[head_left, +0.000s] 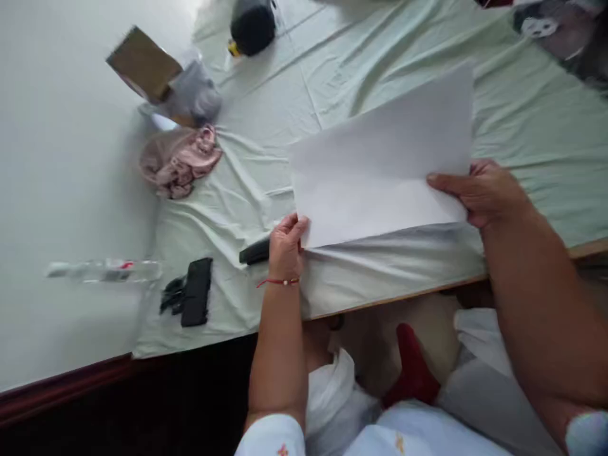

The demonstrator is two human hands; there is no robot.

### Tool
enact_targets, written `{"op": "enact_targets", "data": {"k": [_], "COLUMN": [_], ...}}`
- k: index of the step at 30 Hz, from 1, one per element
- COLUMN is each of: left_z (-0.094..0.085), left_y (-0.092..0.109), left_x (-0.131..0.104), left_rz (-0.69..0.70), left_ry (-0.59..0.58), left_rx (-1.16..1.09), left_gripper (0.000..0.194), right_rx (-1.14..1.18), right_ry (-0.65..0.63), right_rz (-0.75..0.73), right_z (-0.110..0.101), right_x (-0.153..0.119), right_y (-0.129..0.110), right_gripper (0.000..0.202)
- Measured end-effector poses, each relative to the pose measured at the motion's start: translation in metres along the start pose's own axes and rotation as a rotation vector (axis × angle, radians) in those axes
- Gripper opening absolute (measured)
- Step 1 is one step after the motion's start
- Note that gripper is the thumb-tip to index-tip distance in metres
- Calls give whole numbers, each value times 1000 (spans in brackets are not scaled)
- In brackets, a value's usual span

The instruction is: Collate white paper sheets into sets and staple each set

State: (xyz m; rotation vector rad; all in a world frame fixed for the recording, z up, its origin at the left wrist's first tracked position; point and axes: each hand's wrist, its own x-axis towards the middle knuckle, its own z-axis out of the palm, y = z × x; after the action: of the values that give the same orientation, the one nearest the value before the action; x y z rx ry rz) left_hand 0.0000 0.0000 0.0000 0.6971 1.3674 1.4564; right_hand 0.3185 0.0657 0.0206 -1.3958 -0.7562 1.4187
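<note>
A large blank white sheet of paper [380, 171] is held up over the near part of a cloth-covered table. My left hand [286, 244], a red cord around its wrist, pinches the sheet's lower left corner between thumb and fingers. At the right edge my right hand [489, 193] grips the paper, thumb on top and the other fingers mostly hidden behind. Partly covered by my left hand, a dark, long object [254, 252] lies on the cloth; I cannot make out its kind.
Pale green cloth [256, 183] covers the table. To the left lie a black phone-like slab [196, 292], a clear bottle [109, 271], pink fabric [187, 163] and a brown box [144, 63]. A dark rounded object [253, 26] stands at the back. Dark fabric [570, 38] lies far right.
</note>
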Motion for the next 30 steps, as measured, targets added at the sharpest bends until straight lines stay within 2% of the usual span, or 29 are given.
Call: {"op": "enact_targets", "data": {"k": [3,7,10,14,20,27,30], "left_z": [0,3,8,9,8,10,9], "left_y": [-7,-11,-9,-6,-11,1,0], "left_x": [5,6,3,-1,2,-6,-7], "left_rz": [118,157,113,58,25,-25,-58], "left_ry": [92,155,109,-40,20,-81,-40], "left_rx": [57,98,46,44,24,64,105], "left_gripper": [51,56,56,50,53,51,55], "right_rx": [10,-17,-9,26,37,34,38], "right_ry": [-42,-65,-46,23,9,127,147], "right_rz": [-45,-82,-118,-156,-193,-232,-218], "right_z": [-1,0,0,-2,-1,3,5], "right_x": [2,2,3,5,7,9,8], "right_y": [4,6,6,8,12,9,8], "right_gripper": [17,12,9,13,11,12,13]}}
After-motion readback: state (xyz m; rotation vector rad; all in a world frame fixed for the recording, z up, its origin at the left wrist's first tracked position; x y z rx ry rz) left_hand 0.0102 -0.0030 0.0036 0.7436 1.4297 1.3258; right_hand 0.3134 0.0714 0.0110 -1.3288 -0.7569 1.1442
